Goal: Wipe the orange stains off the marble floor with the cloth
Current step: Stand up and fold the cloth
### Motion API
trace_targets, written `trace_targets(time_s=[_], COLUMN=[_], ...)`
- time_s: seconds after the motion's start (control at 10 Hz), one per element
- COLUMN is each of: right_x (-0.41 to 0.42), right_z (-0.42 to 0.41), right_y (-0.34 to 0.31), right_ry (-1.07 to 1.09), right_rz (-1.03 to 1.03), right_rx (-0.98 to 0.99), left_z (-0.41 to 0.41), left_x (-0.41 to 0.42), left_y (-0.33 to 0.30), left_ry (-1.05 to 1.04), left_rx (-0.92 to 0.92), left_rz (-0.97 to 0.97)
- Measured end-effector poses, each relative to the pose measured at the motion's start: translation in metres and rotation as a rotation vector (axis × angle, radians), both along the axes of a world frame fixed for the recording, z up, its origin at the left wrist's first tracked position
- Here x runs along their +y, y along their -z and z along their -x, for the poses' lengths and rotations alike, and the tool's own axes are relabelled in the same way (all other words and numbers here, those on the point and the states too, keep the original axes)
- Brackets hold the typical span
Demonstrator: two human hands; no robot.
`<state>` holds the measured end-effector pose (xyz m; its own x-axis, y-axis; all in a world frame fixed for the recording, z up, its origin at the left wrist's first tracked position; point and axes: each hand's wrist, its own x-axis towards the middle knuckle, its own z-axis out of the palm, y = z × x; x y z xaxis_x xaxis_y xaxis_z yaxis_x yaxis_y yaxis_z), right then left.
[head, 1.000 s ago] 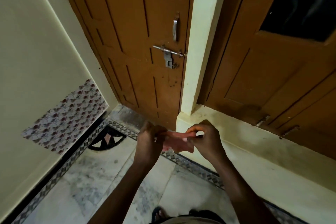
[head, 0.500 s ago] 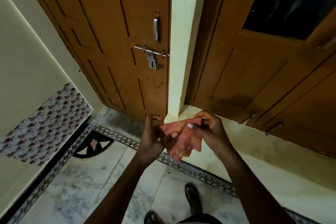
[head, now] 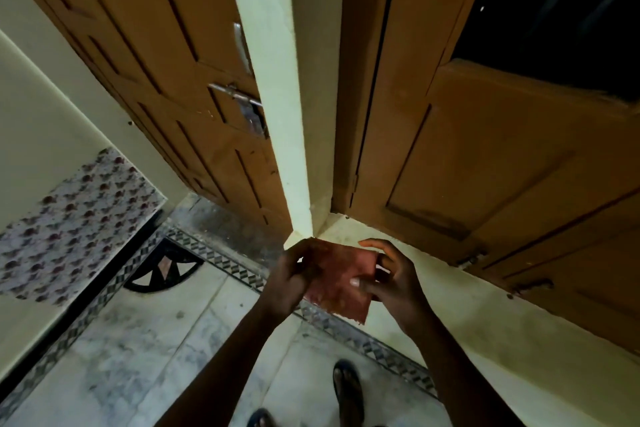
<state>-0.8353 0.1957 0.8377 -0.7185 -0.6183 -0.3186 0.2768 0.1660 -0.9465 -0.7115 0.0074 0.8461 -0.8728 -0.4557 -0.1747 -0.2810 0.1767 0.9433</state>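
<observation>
Currently the reddish cloth (head: 337, 282) is hanging in the air between both hands, well above the marble floor (head: 145, 350) and near its patterned border strip (head: 367, 343). The left hand (head: 289, 279) is pinching one edge; the right hand (head: 389, 279) is pinching the other, fingers half spread. No orange stains are showing here, so the person is risking wiping the wrong patch, or letting the loosely held cloth slip.

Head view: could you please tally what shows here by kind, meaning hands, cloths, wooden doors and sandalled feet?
Hands: 2, left hand, right hand
Cloth: 1
Wooden doors: 2
Sandalled feet: 2
Total: 7
</observation>
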Motion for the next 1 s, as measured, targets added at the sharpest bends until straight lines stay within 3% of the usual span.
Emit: trace_targets(time_s=[0.2, 0.4, 0.5, 0.6, 0.7, 0.8, 0.9, 1.0], right_x=[-0.010, -0.037, -0.055, -0.068, -0.071, -0.078, -0.085, -0.084], right_z=[0.056, 0.095, 0.110, 0.115, 0.112, 0.109, 0.112, 0.106], right_y=[0.075, 0.145, 0.177, 0.208, 0.221, 0.220, 0.210, 0.208], right_ry=[0.062, 0.143, 0.191, 0.193, 0.207, 0.069, -0.071, -0.053], right_rz=[-0.047, -0.054, -0.118, -0.249, -0.323, -0.323, -0.295, -0.296], right_rx=[0.086, 0.108, 0.155, 0.363, 0.595, 0.722, 0.747, 0.639], left_z=[0.069, 0.128, 0.147, 0.153, 0.152, 0.140, 0.130, 0.127], left_x=[-0.006, -0.028, -0.037, -0.031, -0.027, -0.022, -0.022, -0.012], left_y=[0.060, 0.130, 0.163, 0.185, 0.213, 0.230, 0.245, 0.224], left_ry=[0.132, 0.113, 0.218, 0.157, 0.103, 0.108, 0.143, 0.043], left_rx=[-0.088, -0.176, -0.186, -0.262, -0.247, -0.293, -0.261, -0.186], left_rz=[0.400, 0.233, 0.554, 0.792, 0.741, 0.455, 0.469, 0.452])
